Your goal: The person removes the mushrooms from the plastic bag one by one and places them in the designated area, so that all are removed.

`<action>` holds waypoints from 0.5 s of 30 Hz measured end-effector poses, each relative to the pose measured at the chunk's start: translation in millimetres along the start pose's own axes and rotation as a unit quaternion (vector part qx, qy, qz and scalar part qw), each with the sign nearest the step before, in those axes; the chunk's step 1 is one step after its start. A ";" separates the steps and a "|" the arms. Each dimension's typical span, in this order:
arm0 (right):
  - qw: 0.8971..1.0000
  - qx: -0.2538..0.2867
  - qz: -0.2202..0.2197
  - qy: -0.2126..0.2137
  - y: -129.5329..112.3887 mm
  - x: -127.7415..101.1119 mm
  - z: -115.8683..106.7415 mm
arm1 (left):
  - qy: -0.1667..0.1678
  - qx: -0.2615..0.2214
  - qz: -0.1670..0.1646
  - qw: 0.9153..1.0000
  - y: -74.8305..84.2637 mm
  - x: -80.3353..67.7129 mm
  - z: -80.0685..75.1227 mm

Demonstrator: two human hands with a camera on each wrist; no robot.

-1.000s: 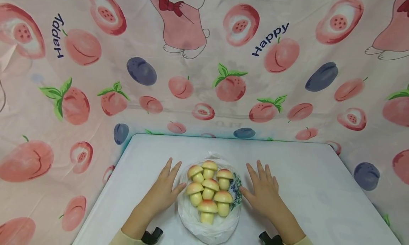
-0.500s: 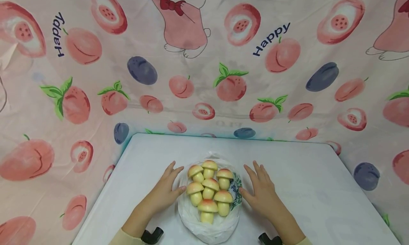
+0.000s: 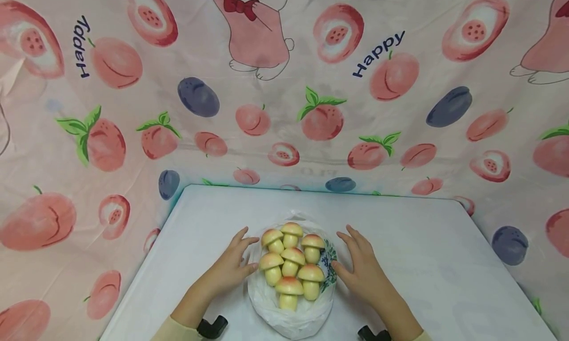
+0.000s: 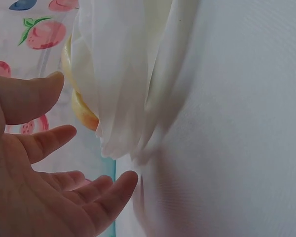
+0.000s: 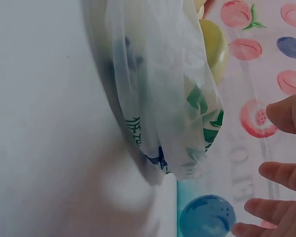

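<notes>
Several pale yellow mushroom-shaped pieces (image 3: 293,261) with reddish caps lie close together in a thin white plastic bag (image 3: 306,321) with a green and blue print on its right side. The bag seems to line a round bowl or plate, which it hides. To the left, my left hand (image 3: 227,268) has its fingers spread and slightly bent, its thumb near the bag's edge. On the opposite side my right hand (image 3: 362,269) is held likewise. Both wrist views show a gap between the fingers and the plastic bag (image 4: 123,74). Neither hand holds anything.
The bag rests on a white table (image 3: 418,242). Behind and around it hangs a pink cloth (image 3: 275,99) printed with peaches, plums and rabbits. A black wrist mount (image 3: 212,327) sits by the left wrist, another black mount (image 3: 373,333) by the right.
The fingers of both hands have bent a little and drawn inward toward the bag. The mushroom-shaped pieces and the bag have stayed in place.
</notes>
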State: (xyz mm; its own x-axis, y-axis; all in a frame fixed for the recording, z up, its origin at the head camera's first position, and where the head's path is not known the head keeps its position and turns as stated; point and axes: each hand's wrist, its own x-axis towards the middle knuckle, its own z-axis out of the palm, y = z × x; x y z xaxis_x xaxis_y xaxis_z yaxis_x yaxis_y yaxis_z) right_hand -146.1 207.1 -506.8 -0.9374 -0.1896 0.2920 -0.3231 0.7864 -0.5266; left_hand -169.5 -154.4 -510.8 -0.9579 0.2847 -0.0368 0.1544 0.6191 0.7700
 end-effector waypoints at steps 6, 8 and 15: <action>0.999 0.036 0.005 -0.003 -1.1 -0.1 1.0 | -0.026 -0.016 0.018 0.999 0.2 1.0 -1.3; 0.999 0.046 0.006 -0.006 -2.7 -0.8 0.8 | -0.034 -0.018 0.021 0.999 -0.3 1.1 -1.6; 0.997 0.069 0.016 -0.015 -8.8 -2.8 0.5 | -0.053 -0.015 0.013 0.998 -1.1 0.8 -1.3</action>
State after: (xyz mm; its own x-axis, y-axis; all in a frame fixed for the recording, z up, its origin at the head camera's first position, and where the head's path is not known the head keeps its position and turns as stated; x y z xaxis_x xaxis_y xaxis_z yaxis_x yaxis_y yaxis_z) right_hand -140.7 200.4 -503.4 -0.9504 -0.1842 0.2506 -0.3055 0.7039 -0.6413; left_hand -170.8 -155.8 -510.9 -0.9225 0.3772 -0.0819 0.1703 0.5882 0.7906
